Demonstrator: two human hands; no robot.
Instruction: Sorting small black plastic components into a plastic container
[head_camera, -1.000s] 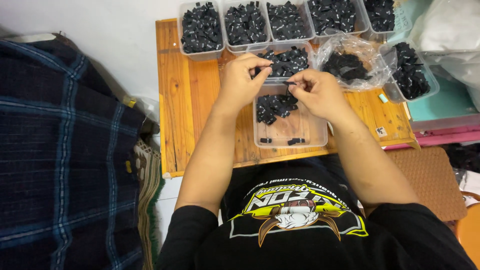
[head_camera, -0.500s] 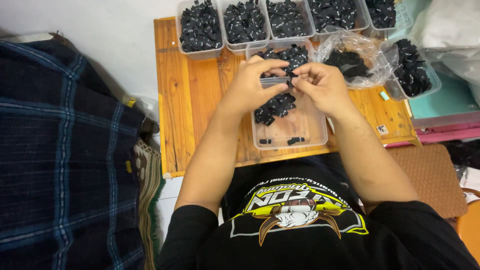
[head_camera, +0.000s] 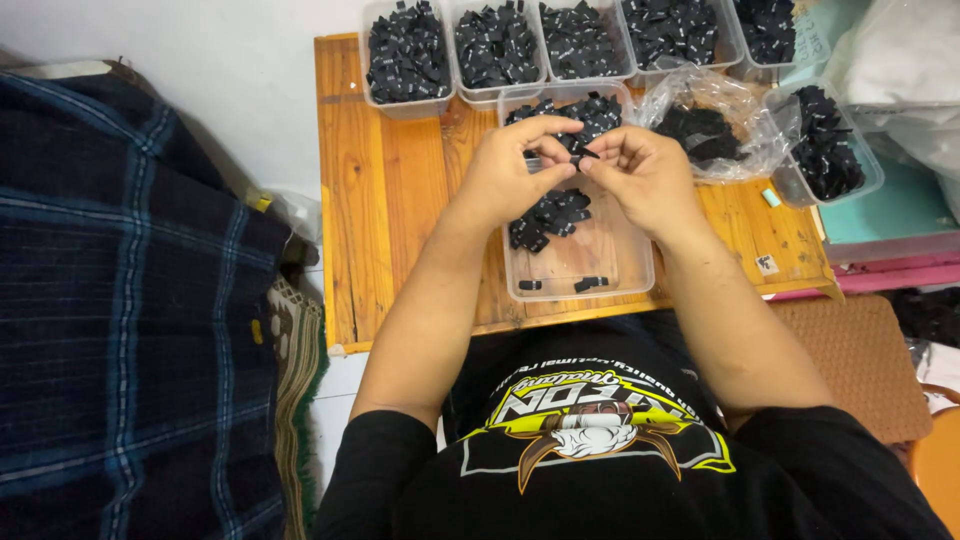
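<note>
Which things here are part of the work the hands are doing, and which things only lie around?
In use:
- small black piece, pinched between left hand and right hand
- clear tray under the hands, with loose black pieces

Lying about:
- row of full tubs at the table's far edge
- plastic bag of black pieces
- plaid cloth
- woven mat

From my remote feed: small black pieces (head_camera: 548, 215) fill clear plastic tubs (head_camera: 405, 105) along the top of the frame and dot the clear tray (head_camera: 585, 255) at centre, all on an orange-brown wooden table (head_camera: 385, 200) with visible grain. At left I see dark navy cloth (head_camera: 120, 330) crossed by blue plaid lines. At bottom centre, a black shirt (head_camera: 600, 470) carries a yellow, white and brown graphic. At right, a teal surface (head_camera: 880, 210) sits above a pink edge (head_camera: 890, 272) and a brown woven mat (head_camera: 860, 365).
</note>
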